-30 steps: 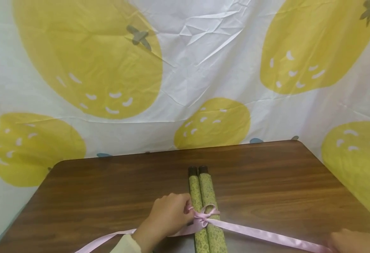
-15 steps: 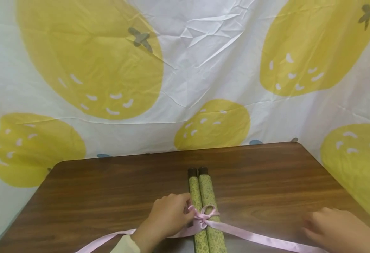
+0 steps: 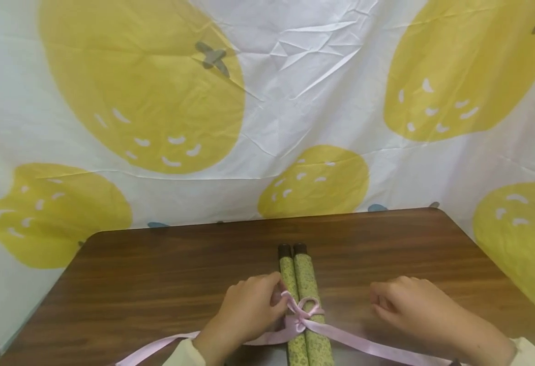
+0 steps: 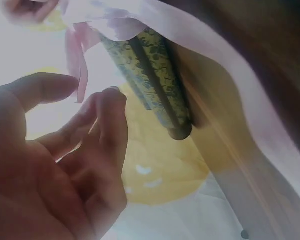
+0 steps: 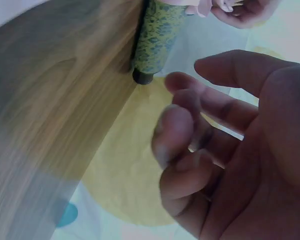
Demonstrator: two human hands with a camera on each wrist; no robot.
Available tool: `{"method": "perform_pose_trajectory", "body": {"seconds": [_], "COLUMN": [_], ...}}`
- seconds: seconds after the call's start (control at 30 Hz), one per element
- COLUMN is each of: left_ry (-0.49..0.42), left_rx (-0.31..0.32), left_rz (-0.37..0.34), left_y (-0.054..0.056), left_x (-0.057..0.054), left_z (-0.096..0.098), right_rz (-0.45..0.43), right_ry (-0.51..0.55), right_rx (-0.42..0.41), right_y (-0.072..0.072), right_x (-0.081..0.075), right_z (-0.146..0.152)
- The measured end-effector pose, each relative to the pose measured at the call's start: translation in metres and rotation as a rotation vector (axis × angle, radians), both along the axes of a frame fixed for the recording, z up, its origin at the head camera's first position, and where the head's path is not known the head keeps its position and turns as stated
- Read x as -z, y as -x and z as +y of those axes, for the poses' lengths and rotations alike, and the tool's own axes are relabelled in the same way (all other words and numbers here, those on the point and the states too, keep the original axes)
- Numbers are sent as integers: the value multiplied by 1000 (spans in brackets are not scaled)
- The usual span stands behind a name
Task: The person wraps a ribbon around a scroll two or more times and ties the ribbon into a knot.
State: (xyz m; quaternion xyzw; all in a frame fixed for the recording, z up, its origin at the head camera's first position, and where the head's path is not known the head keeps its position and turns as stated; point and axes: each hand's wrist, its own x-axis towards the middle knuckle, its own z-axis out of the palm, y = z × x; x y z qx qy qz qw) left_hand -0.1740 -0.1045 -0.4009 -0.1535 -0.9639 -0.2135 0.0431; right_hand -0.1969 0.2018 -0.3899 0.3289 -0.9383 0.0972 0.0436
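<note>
The right hand [image 3: 414, 307] has left the ribbon [image 3: 363, 342] and neared the rolls [image 3: 306, 284].

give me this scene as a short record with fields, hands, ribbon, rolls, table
left hand: pinches a ribbon loop beside the knot
right hand: empty, fingers loosely curled, hovering right of the rolls
ribbon: pink, knotted around both rolls, tails trailing left and right
rolls: two green patterned, side by side
table: dark wood

Satin ribbon [image 3: 363, 341] (glossy), patterned paper rolls [image 3: 307, 284], wood-grain table [image 3: 167, 274].
</note>
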Motion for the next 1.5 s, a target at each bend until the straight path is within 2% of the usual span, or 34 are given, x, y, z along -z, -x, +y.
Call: {"method": "perform_pose_trajectory", "body": {"seconds": [0.13, 0.2, 0.3, 0.4, 0.57, 0.73, 1.2, 1.33, 1.5], "left_ry": [9, 22, 25, 28, 93, 145, 179, 156, 124], "left_rx": [59, 85, 106, 135, 203, 222, 210, 204, 165], "left_rz": [50, 108, 200, 248, 226, 188, 197, 200, 230], "left_y": [-5, -8, -12, -14, -13, -12, -13, -11, -8], "left_x": [-7, -10, -9, -5, 4, 9, 7, 8, 7], "left_z": [10, 15, 22, 27, 35, 40, 46, 47, 45], "right_rz": [1, -5, -3, -10, -19, -21, -48, -41, -66], "right_ry": [30, 48, 77, 97, 107, 108, 108, 112, 119], "right_rx": [-54, -76, -105, -126, -138, -146, -156, -158, -140], "right_y": [10, 14, 19, 22, 24, 25, 23, 24, 25], "right_x": [-3, -2, 0, 2, 5, 8, 11, 11, 9], "right_z": [-11, -17, -26, -34, -44, -48, -48, -47, -47]}}
